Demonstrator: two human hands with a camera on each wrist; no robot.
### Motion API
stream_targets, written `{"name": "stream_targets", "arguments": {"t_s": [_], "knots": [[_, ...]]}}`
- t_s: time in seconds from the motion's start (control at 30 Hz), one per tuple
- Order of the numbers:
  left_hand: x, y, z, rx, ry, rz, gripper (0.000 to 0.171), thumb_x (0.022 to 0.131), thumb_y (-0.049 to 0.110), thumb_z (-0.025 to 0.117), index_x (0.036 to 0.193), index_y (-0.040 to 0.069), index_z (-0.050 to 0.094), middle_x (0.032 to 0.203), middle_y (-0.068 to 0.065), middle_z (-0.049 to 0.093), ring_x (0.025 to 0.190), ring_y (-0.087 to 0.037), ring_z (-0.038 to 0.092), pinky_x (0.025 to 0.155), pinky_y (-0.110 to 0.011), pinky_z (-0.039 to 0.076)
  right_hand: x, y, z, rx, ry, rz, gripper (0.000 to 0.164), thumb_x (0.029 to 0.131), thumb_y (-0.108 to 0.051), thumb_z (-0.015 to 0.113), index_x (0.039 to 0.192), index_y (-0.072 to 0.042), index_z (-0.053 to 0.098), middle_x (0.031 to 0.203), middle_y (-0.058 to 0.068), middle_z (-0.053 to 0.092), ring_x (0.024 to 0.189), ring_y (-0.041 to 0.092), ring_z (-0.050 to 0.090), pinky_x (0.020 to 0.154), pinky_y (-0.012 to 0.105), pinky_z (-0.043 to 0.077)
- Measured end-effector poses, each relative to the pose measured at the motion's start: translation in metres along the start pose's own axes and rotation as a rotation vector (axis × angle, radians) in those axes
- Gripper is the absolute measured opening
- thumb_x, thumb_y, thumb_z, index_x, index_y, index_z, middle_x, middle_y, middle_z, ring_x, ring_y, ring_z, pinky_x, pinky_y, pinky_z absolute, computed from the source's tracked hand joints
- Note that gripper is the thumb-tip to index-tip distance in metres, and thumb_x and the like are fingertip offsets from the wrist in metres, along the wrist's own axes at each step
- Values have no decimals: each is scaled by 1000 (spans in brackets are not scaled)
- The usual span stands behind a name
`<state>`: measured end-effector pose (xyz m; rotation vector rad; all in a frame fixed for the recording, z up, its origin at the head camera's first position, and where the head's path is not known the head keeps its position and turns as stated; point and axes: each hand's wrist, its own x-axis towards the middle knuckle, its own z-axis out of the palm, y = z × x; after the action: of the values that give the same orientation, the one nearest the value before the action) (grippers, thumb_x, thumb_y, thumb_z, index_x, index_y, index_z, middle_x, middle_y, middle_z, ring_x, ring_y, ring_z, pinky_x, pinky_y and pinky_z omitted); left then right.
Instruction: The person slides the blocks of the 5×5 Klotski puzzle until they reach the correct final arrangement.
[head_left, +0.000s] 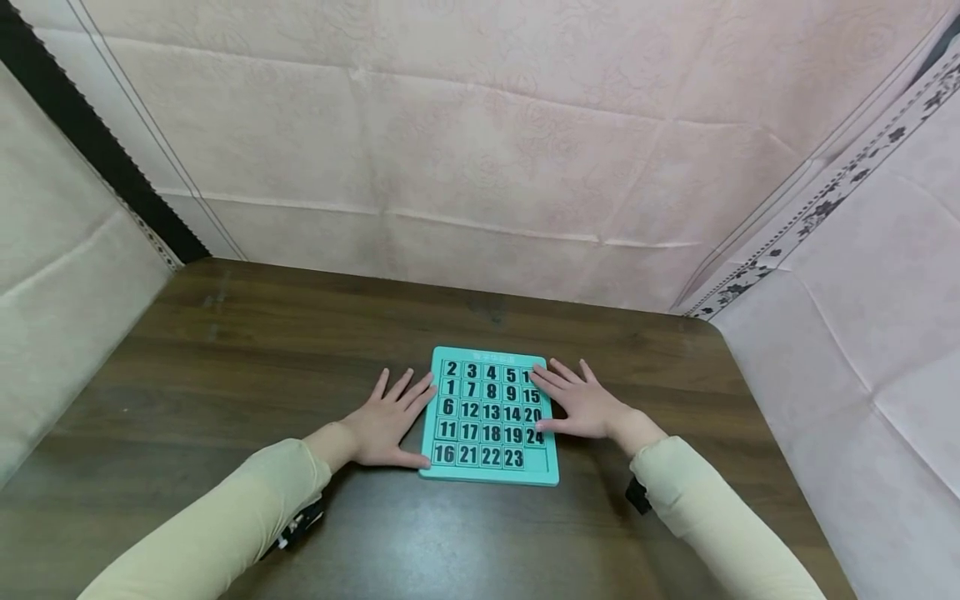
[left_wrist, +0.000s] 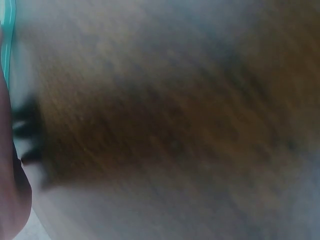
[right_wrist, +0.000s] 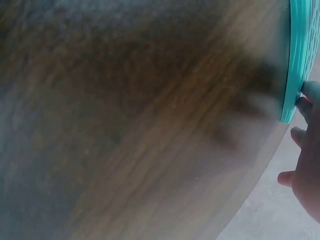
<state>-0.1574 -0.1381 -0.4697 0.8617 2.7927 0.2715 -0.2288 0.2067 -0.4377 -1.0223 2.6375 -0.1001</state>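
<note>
A turquoise sliding number puzzle [head_left: 495,477] lies flat on the table, its rows of numbered tiles facing up. The lower right slot bears no tile. My left hand [head_left: 382,427] is spread at the puzzle's left side, with thumb and some fingertips at that edge. From the right, my right hand [head_left: 587,410] reaches over the opposite edge; its straight fingers and thumb lie on the right column and partly cover some numbers. In the right wrist view, the puzzle's side wall [right_wrist: 297,60] shows beside the fingers. The left wrist view catches only a sliver of the puzzle.
The dark brown wooden table [head_left: 315,325] extends around the puzzle. Pale patterned cloth [head_left: 487,158] hangs behind it and at both sides. A dark strip [head_left: 112,142] runs down the back left corner, a flower-printed border [head_left: 817,208] down the right.
</note>
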Motion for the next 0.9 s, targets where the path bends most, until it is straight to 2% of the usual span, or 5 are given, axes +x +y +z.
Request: {"name": "stream_targets", "arguments": {"t_s": [0.43, 0.67, 0.9], "knots": [[0, 1, 0, 15, 10, 13, 105, 77, 78, 45, 151, 9, 16, 159, -10, 8, 145, -35, 8, 110, -64, 0, -8, -2, 7, -3, -10, -3, 86, 84, -69, 45, 151, -21, 20, 157, -1, 19, 147, 28, 7, 110, 64, 0], [1, 1, -2, 30, 13, 15, 105, 77, 78, 44, 151, 9, 17, 159, -10, 9, 145, -35, 8, 110, -64, 0, -17, -8, 11, -6, 22, -36, 86, 83, -67, 49, 150, -19, 23, 156, 1, 22, 146, 30, 10, 109, 66, 2], [0, 2, -3, 19, 6, 17, 104, 78, 76, 46, 150, 8, 17, 158, -11, 9, 145, -35, 8, 109, -65, -1, -24, -12, 14, -9, 6, -38, 88, 81, -70, 48, 150, -21, 22, 157, -1, 20, 146, 29, 9, 110, 65, 1]]}}
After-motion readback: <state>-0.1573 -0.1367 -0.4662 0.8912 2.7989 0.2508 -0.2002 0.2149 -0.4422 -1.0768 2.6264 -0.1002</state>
